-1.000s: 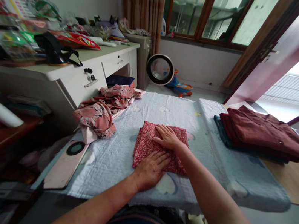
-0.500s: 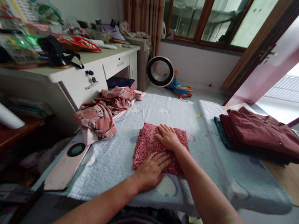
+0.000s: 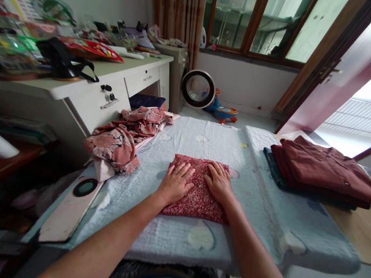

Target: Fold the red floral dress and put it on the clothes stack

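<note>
A red floral cloth (image 3: 196, 202), folded into a rectangle, lies on the light blue quilted cover (image 3: 186, 239) in front of me. My left hand (image 3: 176, 184) rests flat on its left part, fingers spread. On the right part lies my right hand (image 3: 220, 182), also flat with fingers apart. Neither hand grips anything. Whether the cloth is a garment cannot be made out.
At the left edge is a crumpled pink floral cloth (image 3: 116, 146), with a pale board with a dark ring (image 3: 68, 214) below it. Folded dark red clothes (image 3: 329, 170) are stacked at right. A cluttered white desk (image 3: 116, 84) stands left; a washing machine (image 3: 178, 76) has its round door open.
My left hand has moved up and left on the cloth, from its lower middle to its left side. My right hand has shifted right and slightly down. The cloth's edges look straighter.
</note>
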Motion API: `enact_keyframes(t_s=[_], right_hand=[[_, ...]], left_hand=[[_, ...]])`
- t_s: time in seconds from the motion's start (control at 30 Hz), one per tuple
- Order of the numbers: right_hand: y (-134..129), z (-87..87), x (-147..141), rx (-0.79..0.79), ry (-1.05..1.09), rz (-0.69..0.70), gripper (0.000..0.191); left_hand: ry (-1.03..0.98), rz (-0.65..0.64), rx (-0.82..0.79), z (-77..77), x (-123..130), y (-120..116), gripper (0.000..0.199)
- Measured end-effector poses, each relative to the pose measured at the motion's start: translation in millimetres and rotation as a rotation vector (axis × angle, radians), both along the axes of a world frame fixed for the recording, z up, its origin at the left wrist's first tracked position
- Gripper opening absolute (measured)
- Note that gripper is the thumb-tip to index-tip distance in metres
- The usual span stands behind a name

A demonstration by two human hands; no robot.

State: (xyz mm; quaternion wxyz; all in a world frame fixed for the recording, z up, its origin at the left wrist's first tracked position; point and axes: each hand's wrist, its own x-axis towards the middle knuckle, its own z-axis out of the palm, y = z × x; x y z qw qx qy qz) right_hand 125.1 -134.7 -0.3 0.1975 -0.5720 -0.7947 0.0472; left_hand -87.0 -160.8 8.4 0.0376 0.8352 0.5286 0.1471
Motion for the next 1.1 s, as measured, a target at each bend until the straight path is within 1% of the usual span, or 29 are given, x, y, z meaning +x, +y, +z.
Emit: enact_keyframes(t_s=[0.07, 0.13, 0.17, 0.23, 0.3, 0.37, 0.43, 0.53, 0.63, 0.7, 0.77, 0.87, 0.97, 1.1], right_hand=[[3, -4.7, 9, 0.007, 0.032, -0.042, 0.049], [4, -5.7, 20, 0.021, 0.061, -0.129, 0.050], [4, -5.0, 26, 0.026, 0.072, -0.183, 0.050], [3, -2.0, 37, 0.010, 0.094, -0.289, 0.051], [0, 2.2, 45, -0.053, 0.134, -0.371, 0.052], [-1, 7.2, 49, -0.140, 0.202, -0.416, 0.051], [-1, 13.1, 48, -0.222, 0.273, -0.415, 0.043], [3, 23.2, 43, -0.325, 0.335, -0.389, 0.025], [7, 32.3, 40, -0.397, 0.334, -0.351, 0.015], [9, 36.2, 38, -0.399, 0.305, -0.330, 0.015], [10, 37.8, 37, -0.366, 0.287, -0.305, 0.016], [9, 36.7, 36, -0.325, 0.353, -0.257, 0.014], [6, 34.5, 35, -0.377, 0.553, -0.221, 0.020], [-2, 36.8, 31, -0.510, 0.927, -0.196, 0.030]], left_hand=[[-0.014, -0.009, 0.004, -7.7, -2, 1, 0.052], [-0.065, -0.015, 0.006, -9.8, -7, 3, 0.047], [-0.103, 0.002, 0.016, -9.0, -10, 5, 0.044], [-0.199, 0.097, 0.057, -4.9, -19, 11, 0.040], [-0.286, 0.233, 0.076, 1.1, -30, 20, 0.041], [-0.339, 0.322, -0.011, 7.7, -39, 31, 0.044], [-0.405, 0.357, -0.165, 14.0, -44, 42, 0.046], [-0.561, 0.390, -0.437, 21.3, -44, 57, 0.045], [-0.642, 0.395, -0.622, 24.6, -40, 67, 0.029], [-0.657, 0.375, -0.687, 25.1, -37, 70, 0.020], [-0.696, 0.354, -0.749, 25.4, -35, 70, 0.017], [-0.798, 0.318, -0.800, 26.9, -32, 66, 0.015], [-0.942, 0.281, -0.820, 29.1, -28, 61, 0.017], [-1.140, 0.263, -0.862, 30.4, -24, 56, 0.025]])
